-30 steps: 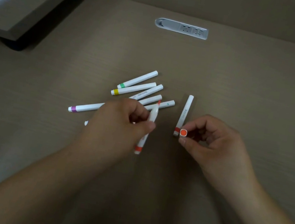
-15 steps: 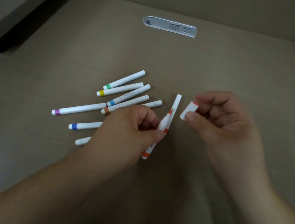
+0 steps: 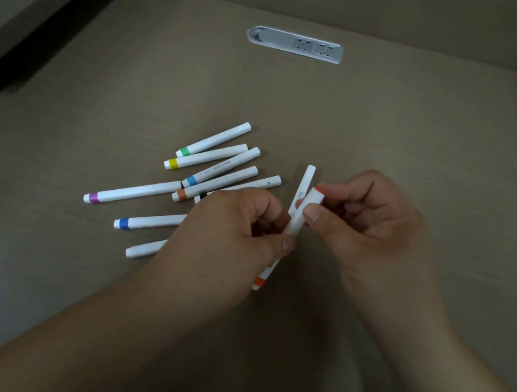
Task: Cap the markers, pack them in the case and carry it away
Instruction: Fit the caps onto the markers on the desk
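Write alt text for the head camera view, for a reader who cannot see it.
Two bare hands meet over a tan desk: the left hand holds an orange-banded marker while the right hand pinches its orange-tipped cap onto the tip. More white markers with coloured bands lie scattered to the left, below a recessed power outlet.

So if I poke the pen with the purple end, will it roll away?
Probably only a little. The purple-banded marker lies flat on the smooth desk, and its body looks faceted rather than round, so it should slide or rock more than roll. It looks like stiff, light plastic, so it should lift easily without bending.
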A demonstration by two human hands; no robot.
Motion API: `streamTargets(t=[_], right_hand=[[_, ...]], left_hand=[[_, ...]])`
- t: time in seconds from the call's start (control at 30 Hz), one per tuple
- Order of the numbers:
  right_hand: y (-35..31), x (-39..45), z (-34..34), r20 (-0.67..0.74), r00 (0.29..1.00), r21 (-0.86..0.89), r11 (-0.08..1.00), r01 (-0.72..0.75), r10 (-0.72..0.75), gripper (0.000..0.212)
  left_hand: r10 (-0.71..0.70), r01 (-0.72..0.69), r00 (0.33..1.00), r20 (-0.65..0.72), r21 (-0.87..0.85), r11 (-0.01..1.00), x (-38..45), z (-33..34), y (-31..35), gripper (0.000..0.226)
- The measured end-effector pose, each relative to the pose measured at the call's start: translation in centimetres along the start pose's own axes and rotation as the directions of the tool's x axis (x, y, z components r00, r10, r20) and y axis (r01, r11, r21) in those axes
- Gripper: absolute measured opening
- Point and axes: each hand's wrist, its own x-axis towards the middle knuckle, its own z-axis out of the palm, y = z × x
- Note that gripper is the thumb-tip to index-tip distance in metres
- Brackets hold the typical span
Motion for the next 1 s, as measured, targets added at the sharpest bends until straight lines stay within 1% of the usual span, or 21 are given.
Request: streamTargets(t=[0.1,0.23,0.33,0.43,0.5,0.53,0.6,0.67,0.73,0.8,0.87,1.0], right_hand=[[0.3,-0.1,0.2,-0.002,1.0,0.0,1.0,0.001,-0.001,0.039],[0.6,-0.4,0.5,0.02,1.0,-0.073,0.997,-0.023,0.024,0.021],[0.7,-0.6,0.5,0.023,0.999,-0.089,0.996,-0.032,0.034,0.02],[0.7,-0.7,0.3,0.012,0.999,-0.111,0.993,-0.043,0.045,0.025],[1.0,-0.6,0.1,0.028,0.997,-0.149,0.987,-0.061,0.066,0.023],[1.1,-0.5,0.0,0.042,0.996,-0.168,0.983,-0.074,0.082,0.021],[1.3,-0.4,-0.3,0.045,0.992,-0.205,0.973,-0.104,0.115,0.018],[1.6,-0.5,-0.6,0.002,0.991,-0.263,0.956,-0.127,0.133,0.017],[1.8,-0.6,-1.0,-0.033,0.99,-0.319,0.937,-0.141,0.138,0.017],[2.1,-0.8,-1.1,-0.05,0.989,-0.351,0.924,-0.15,0.142,0.017],[2.4,-1.1,-1.2,-0.046,0.989,-0.377,0.914,-0.149,0.142,0.017],[2.8,-1.3,-1.5,-0.044,0.991,-0.397,0.908,-0.136,0.129,0.018]], left_hand=[[-0.001,0.0,1.0,0.007,0.048,0.999,0.0,0.1,-0.1,0.012],[-0.045,0.044,0.999,0.017,0.042,0.998,-0.6,0.4,-0.4,0.014],[-0.073,0.072,0.997,0.028,0.043,0.996,-0.9,0.5,-0.5,0.016],[-0.078,0.077,0.997,0.006,0.108,0.991,-1.0,0.0,-0.5,0.015],[-0.081,0.079,0.997,0.003,0.196,0.977,-1.0,-0.6,-0.5,0.014],[-0.091,0.081,0.996,0.024,0.273,0.959,-1.0,-0.9,-0.5,0.011],[-0.123,0.067,0.989,0.086,0.477,0.877,-0.6,-1.4,-0.8,0.004],[-0.158,0.037,0.977,0.142,0.621,0.783,-0.1,-1.5,-1.4,0.017],[-0.198,0.009,0.963,0.184,0.709,0.705,0.2,-1.3,-2.0,0.023],[-0.178,-0.03,0.966,0.189,0.761,0.648,0.3,-1.0,-2.6,0.025],[-0.11,-0.06,0.98,0.165,0.777,0.627,0.1,-0.8,-2.9,0.024],[-0.004,-0.067,0.996,0.093,0.742,0.667,-0.3,-0.5,-3.0,0.023]])
